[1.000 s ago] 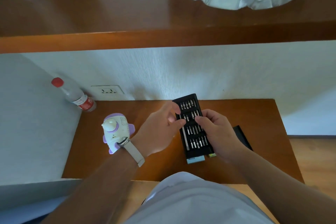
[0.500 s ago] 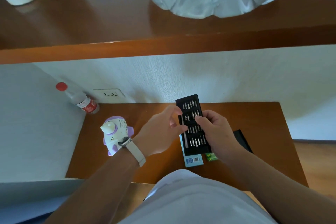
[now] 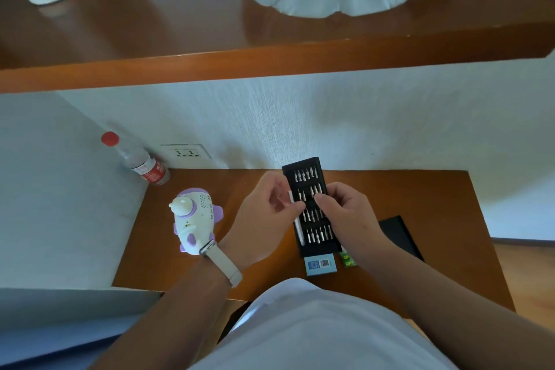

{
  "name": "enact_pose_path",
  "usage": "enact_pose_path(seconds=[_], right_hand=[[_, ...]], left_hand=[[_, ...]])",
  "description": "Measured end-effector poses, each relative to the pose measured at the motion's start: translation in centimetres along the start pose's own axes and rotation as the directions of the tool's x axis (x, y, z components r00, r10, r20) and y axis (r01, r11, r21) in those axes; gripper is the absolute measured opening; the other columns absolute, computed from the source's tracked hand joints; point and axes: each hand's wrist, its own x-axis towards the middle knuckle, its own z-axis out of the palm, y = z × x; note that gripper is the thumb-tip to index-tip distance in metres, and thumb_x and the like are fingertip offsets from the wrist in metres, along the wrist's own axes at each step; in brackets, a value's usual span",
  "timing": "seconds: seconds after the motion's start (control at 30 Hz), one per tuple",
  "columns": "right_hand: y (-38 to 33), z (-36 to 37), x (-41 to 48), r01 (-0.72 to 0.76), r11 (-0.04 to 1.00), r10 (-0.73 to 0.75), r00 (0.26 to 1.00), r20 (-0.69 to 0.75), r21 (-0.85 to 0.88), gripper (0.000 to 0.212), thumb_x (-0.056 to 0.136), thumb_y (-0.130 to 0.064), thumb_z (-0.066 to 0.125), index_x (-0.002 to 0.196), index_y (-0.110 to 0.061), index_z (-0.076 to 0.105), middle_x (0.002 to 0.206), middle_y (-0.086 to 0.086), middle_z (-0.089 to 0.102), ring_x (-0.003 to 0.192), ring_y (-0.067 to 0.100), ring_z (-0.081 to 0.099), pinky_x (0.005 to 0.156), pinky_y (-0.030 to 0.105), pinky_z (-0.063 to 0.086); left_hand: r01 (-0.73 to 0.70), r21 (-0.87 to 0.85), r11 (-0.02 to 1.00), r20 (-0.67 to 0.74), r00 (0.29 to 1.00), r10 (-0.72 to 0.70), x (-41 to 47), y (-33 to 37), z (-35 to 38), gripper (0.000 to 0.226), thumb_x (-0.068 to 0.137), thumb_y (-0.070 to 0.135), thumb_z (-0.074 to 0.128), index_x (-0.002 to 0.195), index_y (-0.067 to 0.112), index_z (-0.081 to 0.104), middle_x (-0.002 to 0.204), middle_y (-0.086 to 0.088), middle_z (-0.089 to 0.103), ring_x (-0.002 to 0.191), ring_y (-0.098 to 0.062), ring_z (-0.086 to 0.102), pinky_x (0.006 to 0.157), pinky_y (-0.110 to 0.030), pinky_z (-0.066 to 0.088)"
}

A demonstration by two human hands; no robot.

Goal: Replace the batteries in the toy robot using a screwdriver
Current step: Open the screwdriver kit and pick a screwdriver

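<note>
Left hand (image 3: 264, 219) pinches the screwdriver (image 3: 299, 229) in the bit tray (image 3: 305, 166) gripped by right hand (image 3: 348, 215).

Reaches forward with both bare forearms, entering from the lower edge and leaning toward each other. Holds the left hand (image 3: 264, 216) and the right hand (image 3: 350, 216) close together, thumbs almost facing, not touching. Grips with the left hand the left edge of the bit tray (image 3: 301, 166), fingers curled, thumb tip on the white screwdriver (image 3: 299, 228). Grips with the right hand the right edge of the same tray, thumb laid on top, other fingers curled below and mostly hidden. Wears a pale watch strap (image 3: 223, 264) on the left wrist, back of this hand turned upward.
</note>
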Motion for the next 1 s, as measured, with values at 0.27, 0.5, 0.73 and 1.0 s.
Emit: enact_pose_path(seconds=[0.27, 0.5, 0.73, 1.0], right_hand=[[-0.2, 3.3, 0.8, -0.016, 1.0, 0.016, 1.0, -0.01, 0.004, 0.01, 0.096, -0.031, 0.059, 0.099, -0.022, 0.063, 0.086, -0.003, 0.075, 0.08, 0.018, 0.075, 0.066, 0.034, 0.062], [3.7, 7.6, 2.4, -0.165, 0.984, 0.158, 0.983, -0.088, -0.069, 0.014, 0.093, -0.034, 0.061, 0.089, -0.021, 0.066, 0.078, 0.002, 0.074, 0.072, 0.023, 0.074, 0.061, 0.04, 0.061], [10.3, 10.0, 5.3, -0.364, 0.885, 0.326, 0.93, -0.17, -0.29, 0.019, 0.097, -0.037, 0.058, 0.088, -0.022, 0.066, 0.085, 0.001, 0.074, 0.077, 0.016, 0.071, 0.071, 0.039, 0.06], [13.2, 12.9, 8.0, -0.403, 0.821, 0.376, 0.915, -0.148, -0.403, 0.025, 0.1, -0.04, 0.05, 0.113, -0.02, 0.056, 0.099, 0.002, 0.067, 0.088, 0.016, 0.066, 0.064, 0.03, 0.055]], left_hand=[[0.195, -0.356, 0.914, -0.085, 0.967, -0.239, -1.0, -1.4, -2.1, 0.007, 0.092, 0.011, 0.069, 0.098, 0.009, 0.068, 0.086, -0.003, 0.076, 0.078, -0.014, 0.073, 0.068, -0.021, 0.057], [0.227, -0.436, 0.871, -0.107, 0.948, -0.301, -0.6, -3.8, -8.2, 0.008, 0.093, 0.011, 0.067, 0.098, 0.012, 0.073, 0.088, -0.01, 0.074, 0.09, -0.029, 0.072, 0.084, -0.037, 0.062], [0.324, -0.365, 0.873, -0.021, 0.934, -0.356, -1.3, -7.1, -11.5, 0.009, 0.094, 0.012, 0.067, 0.099, 0.015, 0.074, 0.081, 0.002, 0.075, 0.08, -0.013, 0.073, 0.06, -0.019, 0.053], [0.319, -0.302, 0.898, 0.021, 0.944, -0.328, -1.9, -8.9, -13.8, 0.01, 0.096, 0.016, 0.065, 0.099, 0.018, 0.075, 0.087, 0.003, 0.077, 0.083, -0.014, 0.073, 0.068, -0.023, 0.058]])
